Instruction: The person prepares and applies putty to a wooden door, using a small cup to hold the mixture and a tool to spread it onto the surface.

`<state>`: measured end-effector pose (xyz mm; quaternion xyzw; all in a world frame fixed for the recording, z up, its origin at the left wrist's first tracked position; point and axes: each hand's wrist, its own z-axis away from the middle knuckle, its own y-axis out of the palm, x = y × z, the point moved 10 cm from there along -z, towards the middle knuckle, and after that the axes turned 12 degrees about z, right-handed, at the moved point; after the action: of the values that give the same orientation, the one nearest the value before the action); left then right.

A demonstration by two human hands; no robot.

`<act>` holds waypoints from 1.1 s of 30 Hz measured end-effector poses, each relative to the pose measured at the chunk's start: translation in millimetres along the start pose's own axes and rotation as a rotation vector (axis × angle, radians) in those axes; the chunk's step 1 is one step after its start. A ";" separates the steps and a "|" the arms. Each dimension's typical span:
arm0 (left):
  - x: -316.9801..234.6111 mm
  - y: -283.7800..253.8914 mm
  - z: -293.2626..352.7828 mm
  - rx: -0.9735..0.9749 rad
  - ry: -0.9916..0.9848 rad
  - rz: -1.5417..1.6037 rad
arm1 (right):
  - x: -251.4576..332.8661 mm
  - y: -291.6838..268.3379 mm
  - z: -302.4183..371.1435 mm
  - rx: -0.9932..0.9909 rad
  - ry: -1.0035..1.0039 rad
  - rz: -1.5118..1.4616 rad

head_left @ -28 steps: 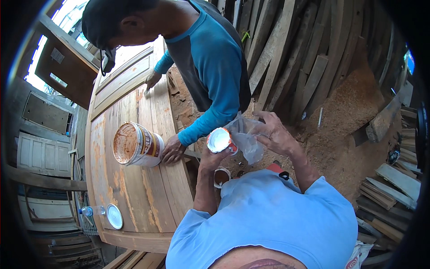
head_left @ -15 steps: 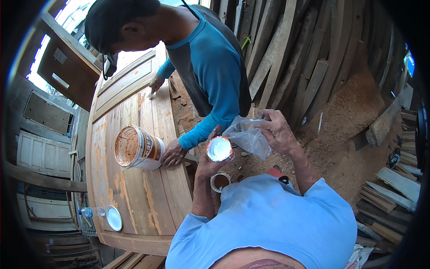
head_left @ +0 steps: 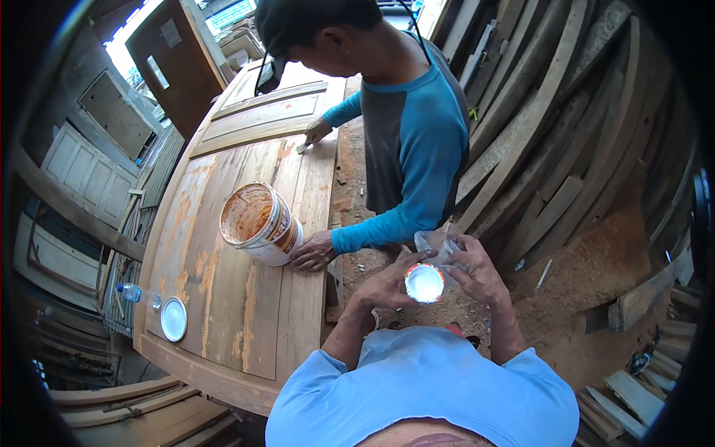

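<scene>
In front of my chest, my left hand (head_left: 389, 287) is wrapped round a small can (head_left: 424, 283) with a bright white top and a red-orange rim. Whether the white is a lid or the contents, I cannot tell. My right hand (head_left: 478, 270) grips a crumpled clear plastic bag (head_left: 434, 243) right beside the can. To the left, a wooden door (head_left: 257, 313) with orange-brown filler patches lies flat. On it stands a white bucket (head_left: 287, 237), smeared brown inside. Across from me a co-worker holds a putty knife (head_left: 302, 148) on the door, their other hand resting by the bucket.
A round white lid (head_left: 173, 319) and a clear plastic bottle (head_left: 129, 291) lie on the door's near left part. Timber planks (head_left: 551, 134) lean at the right, above a sawdust heap (head_left: 581, 257). Short boards (head_left: 633, 395) are piled at the lower right.
My hands have come closer together, the bag now bunched against the can. The view has turned, shifting the door and co-worker. The co-worker's putty knife stays on the door.
</scene>
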<state>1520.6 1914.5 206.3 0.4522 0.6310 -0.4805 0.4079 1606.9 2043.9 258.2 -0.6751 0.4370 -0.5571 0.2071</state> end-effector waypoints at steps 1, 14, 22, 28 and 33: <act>7.9 -0.3 2.7 -0.018 -0.006 0.003 | -1.4 1.4 -3.5 0.007 0.009 -0.054; 4.7 -4.8 8.2 -0.091 -0.023 0.032 | -8.3 2.0 -14.5 -0.088 0.094 -0.208; 7.8 -12.5 10.4 -0.105 -0.006 0.145 | -45.7 -2.3 -10.0 -0.212 0.233 -0.451; -6.7 -28.9 15.5 -0.189 0.016 0.257 | -66.5 10.8 -12.0 -0.241 0.335 -0.676; -12.7 -37.6 22.4 -0.192 -0.021 0.177 | -33.7 -20.1 -13.2 -0.200 0.179 -0.824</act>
<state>1489.5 1885.5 222.7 0.4600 0.6276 -0.3848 0.4965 1601.8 2085.1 258.2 -0.7588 0.1988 -0.6047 -0.1378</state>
